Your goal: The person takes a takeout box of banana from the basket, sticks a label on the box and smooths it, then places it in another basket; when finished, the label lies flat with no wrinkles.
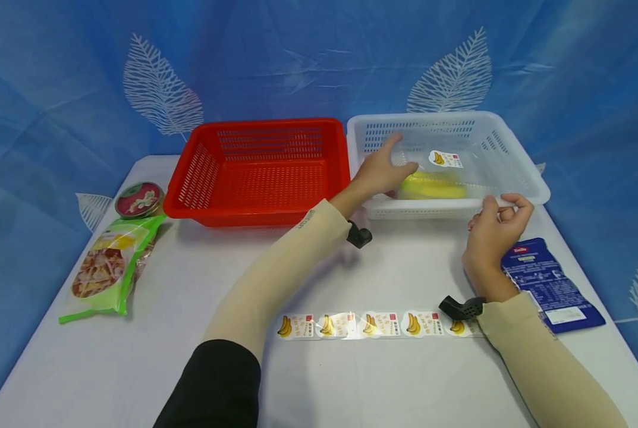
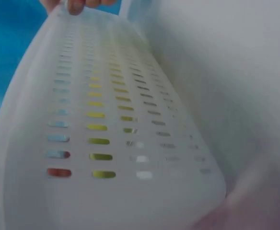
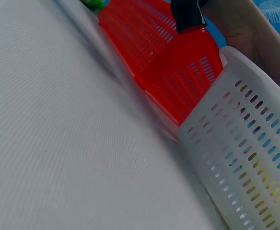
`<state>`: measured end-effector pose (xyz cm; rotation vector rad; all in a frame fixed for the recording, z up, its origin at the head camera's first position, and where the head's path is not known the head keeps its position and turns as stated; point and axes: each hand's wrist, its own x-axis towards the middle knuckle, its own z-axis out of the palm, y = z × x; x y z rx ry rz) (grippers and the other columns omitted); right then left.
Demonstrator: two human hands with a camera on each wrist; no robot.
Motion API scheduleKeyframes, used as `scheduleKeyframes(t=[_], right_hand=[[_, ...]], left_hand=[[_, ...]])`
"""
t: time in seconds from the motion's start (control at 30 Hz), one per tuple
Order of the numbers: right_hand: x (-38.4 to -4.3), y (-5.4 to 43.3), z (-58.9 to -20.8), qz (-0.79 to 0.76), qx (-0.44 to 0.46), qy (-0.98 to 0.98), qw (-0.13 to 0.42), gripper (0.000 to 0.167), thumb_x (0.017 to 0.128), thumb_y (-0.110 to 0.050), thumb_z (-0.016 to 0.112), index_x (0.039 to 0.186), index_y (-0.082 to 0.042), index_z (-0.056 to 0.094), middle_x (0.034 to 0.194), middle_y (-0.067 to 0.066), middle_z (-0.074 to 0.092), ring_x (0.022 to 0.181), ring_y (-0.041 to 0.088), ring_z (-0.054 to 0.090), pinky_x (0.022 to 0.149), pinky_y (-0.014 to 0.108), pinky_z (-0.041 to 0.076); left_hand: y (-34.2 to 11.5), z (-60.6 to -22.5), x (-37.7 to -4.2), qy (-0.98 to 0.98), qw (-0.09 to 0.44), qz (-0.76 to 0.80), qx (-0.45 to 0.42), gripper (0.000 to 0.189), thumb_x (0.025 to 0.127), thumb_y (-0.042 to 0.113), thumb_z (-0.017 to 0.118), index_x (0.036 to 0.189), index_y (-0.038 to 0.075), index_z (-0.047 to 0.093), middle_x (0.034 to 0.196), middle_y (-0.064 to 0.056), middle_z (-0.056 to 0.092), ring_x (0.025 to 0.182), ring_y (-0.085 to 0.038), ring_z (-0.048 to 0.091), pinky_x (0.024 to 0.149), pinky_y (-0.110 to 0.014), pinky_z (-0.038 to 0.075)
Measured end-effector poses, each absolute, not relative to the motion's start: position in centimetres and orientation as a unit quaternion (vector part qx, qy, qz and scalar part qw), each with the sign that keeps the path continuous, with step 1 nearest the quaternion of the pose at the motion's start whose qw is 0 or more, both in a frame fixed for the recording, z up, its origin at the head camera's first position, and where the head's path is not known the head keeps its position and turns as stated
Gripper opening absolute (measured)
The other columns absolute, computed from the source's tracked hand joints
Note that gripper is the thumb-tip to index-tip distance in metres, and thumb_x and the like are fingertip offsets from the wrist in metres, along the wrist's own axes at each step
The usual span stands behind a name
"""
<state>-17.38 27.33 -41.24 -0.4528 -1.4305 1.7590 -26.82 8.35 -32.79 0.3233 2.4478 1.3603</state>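
Observation:
My left hand (image 1: 380, 172) reaches over the near left side of the white basket (image 1: 517, 148), thumb and index finger spread apart. Its other fingers are mostly hidden. Beside the thumb, a bunch of yellow bananas (image 1: 433, 186) lies in the basket under clear plastic, with a banana-picture label (image 1: 445, 159) on the plastic. At the basket's near right rim, my right hand (image 1: 492, 235) has curled fingers. In the left wrist view, fingertips (image 2: 76, 6) hook over the rim of the perforated wall.
Left of the white basket stands a red basket (image 1: 270, 184). A strip of banana labels (image 1: 358, 326) lies in front. A blue pouch (image 1: 551, 285) is at the right; a green snack bag (image 1: 110, 264) and a round tin (image 1: 139, 200) are at the left.

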Motion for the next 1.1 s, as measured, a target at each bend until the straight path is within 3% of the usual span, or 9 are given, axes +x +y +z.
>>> scheduleKeyframes(t=[0.07, 0.23, 0.37, 0.47, 0.57, 0.67, 0.83, 0.97, 1.1], right_hand=[[-17.4, 27.3, -41.3, 0.696, -0.179, -0.566, 0.403, 0.023, 0.1, -0.012, 0.061, 0.122, -0.011, 0.052, 0.078, 0.004, 0.046, 0.053, 0.017, 0.044, 0.05, 0.022, 0.04], [-17.4, 27.3, -41.4, 0.698, -0.183, -0.565, 0.4, 0.022, 0.1, -0.011, 0.061, 0.12, -0.013, 0.052, 0.078, 0.004, 0.047, 0.053, 0.016, 0.044, 0.051, 0.021, 0.04], [-17.6, 27.1, -41.5, 0.702, -0.18, -0.565, 0.395, 0.023, 0.101, -0.012, 0.061, 0.121, -0.013, 0.052, 0.079, 0.004, 0.048, 0.055, 0.016, 0.044, 0.052, 0.022, 0.04], [-17.8, 27.1, -41.5, 0.702, -0.175, -0.567, 0.394, 0.023, 0.101, -0.012, 0.061, 0.122, -0.013, 0.052, 0.079, 0.004, 0.047, 0.055, 0.016, 0.044, 0.051, 0.022, 0.039], [-17.9, 27.1, -41.5, 0.703, -0.174, -0.566, 0.394, 0.023, 0.101, -0.012, 0.061, 0.122, -0.013, 0.052, 0.078, 0.004, 0.047, 0.054, 0.016, 0.044, 0.051, 0.021, 0.039], [-18.0, 27.1, -41.3, 0.708, -0.176, -0.561, 0.391, 0.023, 0.101, -0.012, 0.06, 0.122, -0.013, 0.051, 0.075, 0.004, 0.046, 0.054, 0.017, 0.043, 0.051, 0.022, 0.039], [-17.7, 26.9, -40.6, 0.719, -0.207, -0.555, 0.365, 0.027, 0.104, -0.015, 0.058, 0.128, -0.014, 0.047, 0.074, 0.003, 0.044, 0.057, 0.017, 0.043, 0.055, 0.021, 0.041], [-17.2, 26.0, -40.5, 0.695, -0.203, -0.576, 0.38, 0.018, 0.104, -0.016, 0.055, 0.121, -0.016, 0.048, 0.067, 0.003, 0.043, 0.053, 0.017, 0.043, 0.053, 0.023, 0.04], [-16.9, 24.9, -40.3, 0.674, -0.158, -0.59, 0.415, 0.007, 0.104, -0.011, 0.054, 0.098, -0.015, 0.053, 0.055, 0.002, 0.042, 0.044, 0.016, 0.041, 0.047, 0.023, 0.035]], left_hand=[[8.5, -32.8, -26.8, 0.873, 0.179, 0.439, 0.119, 0.08, 0.099, 0.044, 0.063, 0.163, 0.041, 0.015, 0.137, -0.002, 0.055, 0.07, -0.019, 0.061, 0.063, -0.025, 0.056], [9.0, -33.1, -26.7, 0.918, 0.177, 0.327, 0.137, 0.079, 0.101, 0.051, 0.053, 0.165, 0.038, 0.009, 0.124, -0.005, 0.063, 0.099, -0.016, 0.06, 0.085, -0.029, 0.052], [9.2, -33.3, -26.6, 0.938, 0.171, 0.269, 0.135, 0.075, 0.103, 0.053, 0.049, 0.165, 0.036, 0.011, 0.153, 0.002, 0.05, 0.131, -0.017, 0.052, 0.108, -0.038, 0.043], [9.4, -33.5, -26.5, 0.951, 0.15, 0.232, 0.139, 0.071, 0.104, 0.052, 0.048, 0.165, 0.034, 0.016, 0.159, 0.006, 0.042, 0.137, -0.018, 0.049, 0.112, -0.042, 0.04], [9.7, -33.7, -26.4, 0.967, 0.097, 0.171, 0.164, 0.067, 0.105, 0.05, 0.046, 0.164, 0.029, 0.023, 0.145, 0.001, 0.058, 0.124, -0.02, 0.059, 0.102, -0.036, 0.048], [10.0, -33.7, -26.3, 0.976, 0.039, 0.103, 0.186, 0.064, 0.106, 0.049, 0.043, 0.163, 0.025, 0.027, 0.113, -0.002, 0.071, 0.1, -0.02, 0.066, 0.081, -0.031, 0.054], [10.2, -33.6, -25.9, 0.978, -0.022, 0.034, 0.206, 0.06, 0.107, 0.047, 0.037, 0.162, 0.024, 0.032, 0.076, 0.003, 0.061, 0.07, -0.016, 0.06, 0.058, -0.025, 0.048], [9.6, -33.5, -25.4, 0.967, -0.071, 0.0, 0.243, 0.057, 0.107, 0.044, 0.036, 0.16, 0.023, 0.034, 0.07, 0.004, 0.056, 0.06, -0.014, 0.056, 0.051, -0.022, 0.043], [8.2, -33.2, -24.0, 0.948, -0.125, -0.005, 0.294, 0.055, 0.105, 0.04, 0.041, 0.157, 0.022, 0.04, 0.083, 0.003, 0.066, 0.071, -0.015, 0.06, 0.054, -0.023, 0.048]])
